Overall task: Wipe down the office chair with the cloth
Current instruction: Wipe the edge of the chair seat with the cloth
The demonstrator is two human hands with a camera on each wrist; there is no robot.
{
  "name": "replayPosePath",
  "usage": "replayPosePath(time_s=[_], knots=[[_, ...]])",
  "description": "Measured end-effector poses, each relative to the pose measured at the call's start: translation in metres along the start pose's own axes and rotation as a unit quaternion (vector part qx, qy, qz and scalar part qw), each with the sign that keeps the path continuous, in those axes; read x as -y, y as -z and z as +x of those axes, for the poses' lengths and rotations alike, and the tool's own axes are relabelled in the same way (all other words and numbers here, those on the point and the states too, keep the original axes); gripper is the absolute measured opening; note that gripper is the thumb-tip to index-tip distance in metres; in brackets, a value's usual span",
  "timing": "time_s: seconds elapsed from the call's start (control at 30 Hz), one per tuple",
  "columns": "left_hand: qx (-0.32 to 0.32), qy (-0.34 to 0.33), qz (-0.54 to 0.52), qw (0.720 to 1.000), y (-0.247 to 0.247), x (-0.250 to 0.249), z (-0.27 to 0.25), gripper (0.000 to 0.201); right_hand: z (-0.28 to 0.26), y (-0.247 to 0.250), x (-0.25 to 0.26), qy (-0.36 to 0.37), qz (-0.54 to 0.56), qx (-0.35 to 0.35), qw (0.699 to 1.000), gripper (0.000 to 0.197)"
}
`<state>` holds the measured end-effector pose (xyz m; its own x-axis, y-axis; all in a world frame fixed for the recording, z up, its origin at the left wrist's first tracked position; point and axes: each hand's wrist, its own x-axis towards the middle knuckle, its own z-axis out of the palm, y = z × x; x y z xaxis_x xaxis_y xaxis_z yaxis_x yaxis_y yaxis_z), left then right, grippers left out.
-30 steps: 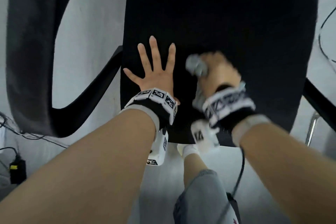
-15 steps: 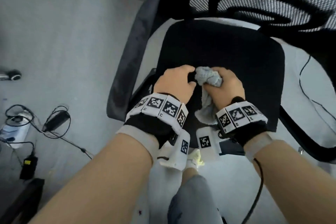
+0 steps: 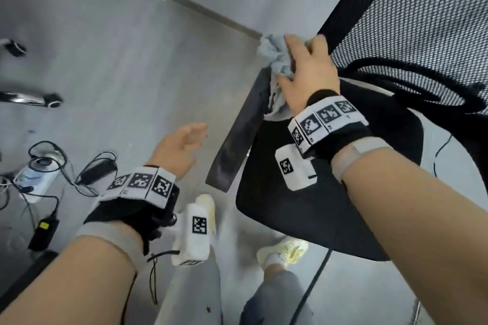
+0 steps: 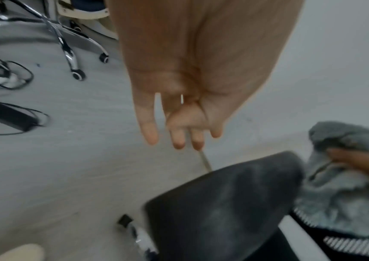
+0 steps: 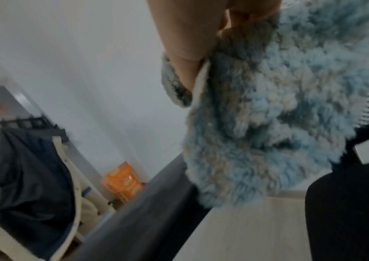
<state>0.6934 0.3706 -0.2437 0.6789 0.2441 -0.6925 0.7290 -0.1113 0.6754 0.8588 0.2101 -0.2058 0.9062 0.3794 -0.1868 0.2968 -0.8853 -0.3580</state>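
The office chair has a black seat [image 3: 330, 208], a mesh backrest [image 3: 422, 13] and a dark grey left armrest [image 3: 237, 137]. My right hand [image 3: 306, 68] grips a fluffy blue-grey cloth [image 3: 277, 60] at the far end of that armrest, beside the backrest's edge. In the right wrist view the cloth [image 5: 279, 114] hangs bunched under my fingers over the armrest [image 5: 145, 211]. My left hand [image 3: 184, 145] hovers over the floor left of the armrest, fingers relaxed and holding nothing. The left wrist view shows its loose fingers [image 4: 176, 136] above the armrest [image 4: 223, 203].
Cables, a power strip [image 3: 34, 174] and a black adapter [image 3: 43, 232] lie on the grey floor at left. Another chair's chrome legs and castors [image 3: 52, 100] stand further left. My feet in pale shoes [image 3: 285, 250] are below the seat. An orange box [image 5: 123, 181] sits by the wall.
Both hands left the seat. My right hand carried the cloth up to the far end of the left armrest. My left hand let go and swung out left over the floor.
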Motion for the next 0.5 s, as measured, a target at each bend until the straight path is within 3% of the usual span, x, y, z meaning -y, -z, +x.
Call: replayPosePath(time_s=[0.07, 0.13, 0.23, 0.3, 0.37, 0.43, 0.5], knots=[[0.125, 0.034, 0.040, 0.991, -0.001, 0.023, -0.005, 0.081, 0.021, -0.006, 0.005, -0.012, -0.095, 0.022, 0.995, 0.047], [0.210, 0.047, 0.074, 0.974, -0.007, 0.035, -0.007, 0.088, 0.035, -0.013, 0.009, -0.060, -0.126, 0.039, 0.989, 0.034], [0.188, 0.060, 0.111, 0.974, -0.022, 0.036, -0.004, 0.076, 0.031, -0.022, 0.013, -0.102, -0.083, 0.032, 0.991, 0.025], [0.155, 0.033, 0.139, 0.978, -0.029, 0.032, -0.002, 0.073, 0.007, -0.026, 0.015, -0.082, -0.037, 0.045, 0.995, 0.026], [0.166, 0.031, 0.126, 0.978, -0.031, 0.033, -0.002, 0.073, -0.023, -0.030, 0.015, -0.044, -0.003, 0.081, 0.996, 0.031], [0.196, 0.041, 0.106, 0.974, -0.031, 0.037, -0.004, 0.077, -0.033, -0.030, 0.014, -0.032, -0.021, 0.102, 0.994, 0.033], [0.201, 0.046, 0.106, 0.973, -0.031, 0.039, -0.007, 0.082, -0.014, -0.027, 0.014, -0.045, -0.071, 0.077, 0.993, 0.028]])
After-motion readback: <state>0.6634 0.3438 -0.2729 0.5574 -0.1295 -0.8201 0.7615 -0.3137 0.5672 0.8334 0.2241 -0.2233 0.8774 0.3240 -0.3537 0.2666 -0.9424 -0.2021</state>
